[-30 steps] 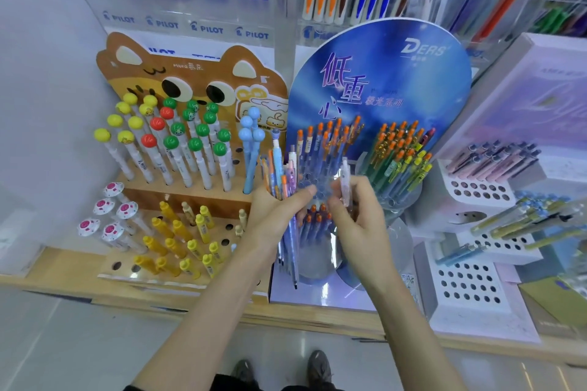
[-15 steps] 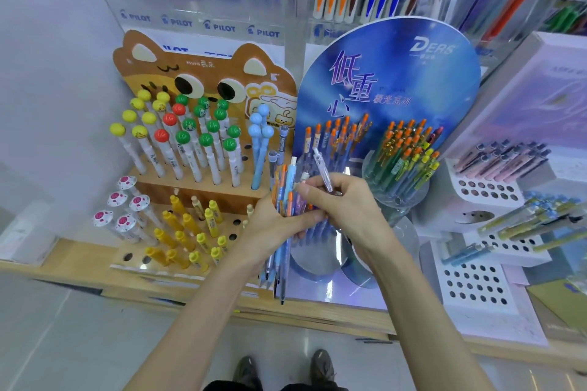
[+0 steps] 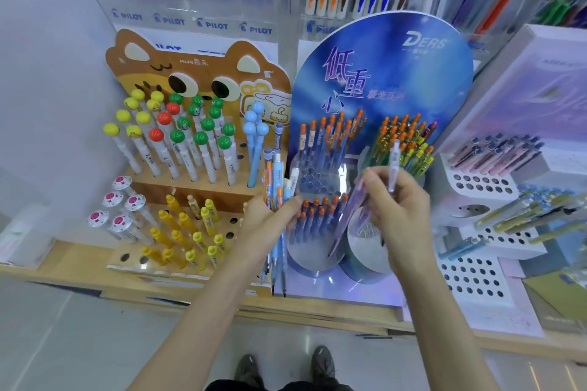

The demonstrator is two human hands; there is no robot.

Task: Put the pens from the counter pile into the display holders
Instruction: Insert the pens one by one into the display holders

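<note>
Head view: the left hand [image 3: 266, 219] is clenched round a bundle of pens [image 3: 275, 178], held upright just in front of the gap between the bear stand [image 3: 190, 73] and the blue stand [image 3: 381, 73]; the pen tips hang below the fist. The right hand [image 3: 401, 209] is apart from the left, in front of the blue stand's right-hand cups. Its curled fingers grasp a pale pen [image 3: 394, 165], which stands upright above the knuckles. A blurred purple pen [image 3: 346, 222] slants down and left from the same hand, across the clear tier [image 3: 317, 178]. Orange-capped pens fill the blue stand's holders. White racks [image 3: 476, 184] stand to the right on the counter [image 3: 63, 251].
</note>
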